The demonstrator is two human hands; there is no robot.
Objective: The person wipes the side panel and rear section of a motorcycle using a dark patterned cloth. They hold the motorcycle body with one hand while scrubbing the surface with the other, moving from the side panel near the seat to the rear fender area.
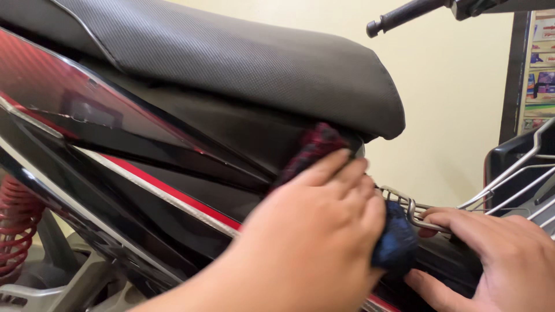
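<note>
- The left hand (315, 231) lies flat over a dark red-and-blue cloth (315, 147), fingers pressed together and stretched forward, pinning the cloth against the black side panel (231, 133) just under the front lip of the seat (243, 63). Judging by that flat palm, the hold is for rubbing rather than gripping.
- The cloth shows in two places — a reddish fold sticking out past the fingertips, up against the seam under the seat, and a bluish bunch hanging below the heel of the hand, to the right.
- The right hand (491, 254) rests at the near right, fingers loosely spread; the upper ones touch the wire rack (416, 211), the thumb lies lower on the dark bodywork. It seems to brace the body — it holds nothing that I can see.
- Edges: the seat overhangs the panel and forms a narrow recess where the cloth tip sits; a red-and-silver stripe (173, 193) runs diagonally along the panel's lower edge.
- Room: the panel stretches open to the left and far up toward the glossy red fairing (69, 98); to the right, the rack's metal bars crowd close.
- A red coil spring (17, 225) shows at the lower left, and a handlebar grip (404, 14) sits well apart at the upper right, against a pale wall (451, 104).
</note>
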